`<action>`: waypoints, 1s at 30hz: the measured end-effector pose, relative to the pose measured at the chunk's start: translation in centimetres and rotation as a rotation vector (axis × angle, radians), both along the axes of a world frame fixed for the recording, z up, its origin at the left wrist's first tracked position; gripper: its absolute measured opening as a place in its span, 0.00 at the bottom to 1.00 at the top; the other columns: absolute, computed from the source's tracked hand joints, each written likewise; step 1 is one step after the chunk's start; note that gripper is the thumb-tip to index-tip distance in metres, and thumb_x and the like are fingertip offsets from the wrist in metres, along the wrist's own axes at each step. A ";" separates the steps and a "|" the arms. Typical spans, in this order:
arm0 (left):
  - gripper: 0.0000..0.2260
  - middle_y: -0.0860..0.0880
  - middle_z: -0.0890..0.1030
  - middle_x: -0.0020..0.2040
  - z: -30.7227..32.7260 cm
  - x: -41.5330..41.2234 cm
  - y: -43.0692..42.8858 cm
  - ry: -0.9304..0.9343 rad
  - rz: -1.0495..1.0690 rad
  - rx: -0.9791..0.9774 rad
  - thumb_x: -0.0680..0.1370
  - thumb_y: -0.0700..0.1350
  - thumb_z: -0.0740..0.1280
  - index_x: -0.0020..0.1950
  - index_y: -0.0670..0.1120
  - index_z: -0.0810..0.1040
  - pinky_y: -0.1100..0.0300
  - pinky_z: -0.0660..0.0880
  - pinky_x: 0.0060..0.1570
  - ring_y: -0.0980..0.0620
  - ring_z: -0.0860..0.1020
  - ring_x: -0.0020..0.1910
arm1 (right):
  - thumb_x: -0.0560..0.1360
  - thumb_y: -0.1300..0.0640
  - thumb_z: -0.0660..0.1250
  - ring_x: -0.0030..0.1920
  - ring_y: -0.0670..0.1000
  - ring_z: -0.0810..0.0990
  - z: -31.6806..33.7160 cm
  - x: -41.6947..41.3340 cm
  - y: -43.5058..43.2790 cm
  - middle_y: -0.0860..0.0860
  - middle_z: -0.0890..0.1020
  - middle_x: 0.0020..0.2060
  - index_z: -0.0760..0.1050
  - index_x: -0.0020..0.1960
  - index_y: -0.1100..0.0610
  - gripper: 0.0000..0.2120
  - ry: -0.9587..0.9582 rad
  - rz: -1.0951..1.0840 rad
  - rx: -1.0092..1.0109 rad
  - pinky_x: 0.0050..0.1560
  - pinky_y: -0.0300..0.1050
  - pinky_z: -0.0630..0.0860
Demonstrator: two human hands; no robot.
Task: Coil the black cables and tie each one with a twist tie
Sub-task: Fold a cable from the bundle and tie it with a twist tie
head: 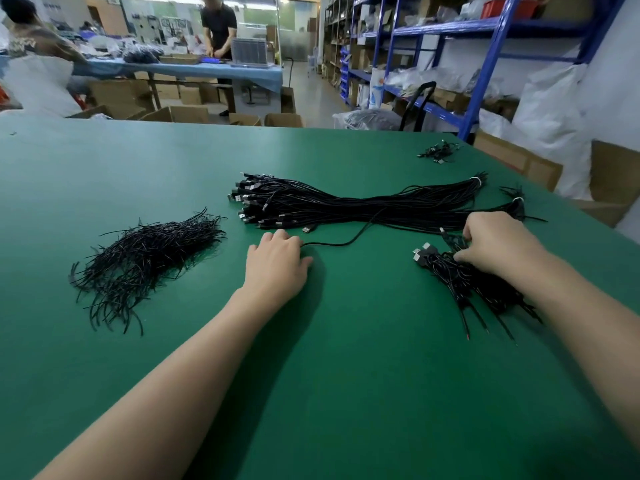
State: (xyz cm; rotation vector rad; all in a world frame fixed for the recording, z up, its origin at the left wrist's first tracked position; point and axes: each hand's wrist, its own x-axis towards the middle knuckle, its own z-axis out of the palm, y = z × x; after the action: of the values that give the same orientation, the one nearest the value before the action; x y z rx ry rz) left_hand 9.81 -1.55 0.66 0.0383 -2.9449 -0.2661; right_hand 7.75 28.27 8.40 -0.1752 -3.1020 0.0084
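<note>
Green counter (173,168) in a stockroom, blue shelves (485,29) down the right side. Laid out in stations, seemingly for easy reach: ties (145,261) in a loose heap at the left, cables (363,206) in one long straight bundle across the middle, coils (467,285) piled at the right. Bundle bound with a pale band near its far right end and plugs fanned at the left end, probably for drawing out one at a time by the plug without dragging the rest.

Left grip (277,261) knuckles-up just below the plug end, fingers curled over the end of a single cable (346,241) and clenched on it. That strand curving away to the right and back into the bundle, so only partly free. Right grip (498,244) down on top of the coils, fingers and thumb curled into them, grasping them. Likely settling one on the heap, though not certain from this view. A few more black leads (438,152) set apart near the far edge.

No tray or bin on the counter, everything lying bare on the green. Beyond it, open cartons (187,114) on the floor, contents hidden. On the shelves, more cartons, clear bags and a red bin (502,6) up top, insides not legible. White sacks (554,109) against the right wall, bulging but opaque.
</note>
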 end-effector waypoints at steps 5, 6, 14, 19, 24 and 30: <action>0.12 0.45 0.77 0.59 -0.2 -0.5 -0.3 0.020 -0.004 0.047 0.83 0.49 0.63 0.63 0.46 0.78 0.51 0.74 0.55 0.42 0.77 0.57 | 0.74 0.45 0.75 0.57 0.60 0.76 0.0 0.3 -1.1 0.57 0.76 0.52 0.71 0.57 0.59 0.23 0.038 0.025 0.221 0.53 0.55 0.77; 0.11 0.45 0.78 0.58 0.0 -0.5 -0.4 0.005 -0.014 0.056 0.82 0.47 0.63 0.61 0.45 0.79 0.50 0.76 0.54 0.42 0.78 0.56 | 0.75 0.43 0.73 0.60 0.60 0.74 -0.3 0.4 -1.9 0.58 0.76 0.56 0.73 0.59 0.59 0.23 0.105 0.087 0.236 0.57 0.56 0.76; 0.09 0.51 0.76 0.29 6.1 0.1 -1.5 -0.092 -0.092 0.674 0.80 0.46 0.67 0.44 0.49 0.86 0.66 0.64 0.24 0.55 0.70 0.26 | 0.82 0.41 0.60 0.75 0.54 0.66 -6.1 -1.4 -11.0 0.53 0.67 0.75 0.65 0.76 0.57 0.29 -0.115 0.499 -0.123 0.73 0.52 0.65; 0.12 0.60 0.78 0.27 8.6 1.1 -2.4 -0.100 -0.158 0.838 0.82 0.43 0.65 0.44 0.48 0.86 0.74 0.68 0.29 0.61 0.72 0.28 | 0.82 0.38 0.56 0.82 0.53 0.43 -7.6 -6.6 -11.5 0.54 0.42 0.82 0.46 0.83 0.57 0.38 0.008 0.401 -0.182 0.80 0.50 0.48; 0.11 0.51 0.79 0.34 9.4 1.5 -4.5 -0.156 -0.163 0.862 0.84 0.41 0.64 0.48 0.42 0.85 0.73 0.67 0.27 0.61 0.73 0.27 | 0.80 0.31 0.48 0.81 0.52 0.37 -8.3 -10.4 -10.1 0.53 0.36 0.81 0.39 0.82 0.47 0.38 -0.057 0.258 -0.107 0.79 0.56 0.45; 0.10 0.52 0.81 0.36 10.8 1.9 -10.0 -0.180 -0.194 0.908 0.81 0.44 0.65 0.47 0.48 0.86 0.56 0.67 0.42 0.57 0.76 0.33 | 0.80 0.30 0.47 0.81 0.49 0.37 -9.5 -12.1 -9.4 0.50 0.38 0.81 0.40 0.82 0.42 0.36 -0.072 0.245 -0.194 0.79 0.56 0.43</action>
State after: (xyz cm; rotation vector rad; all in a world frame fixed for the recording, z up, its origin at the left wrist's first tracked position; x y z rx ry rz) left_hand 11.70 -11.52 11.47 -0.1056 -2.7100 -1.6552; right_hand -4.40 18.87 -1.14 0.2054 -3.1686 0.3172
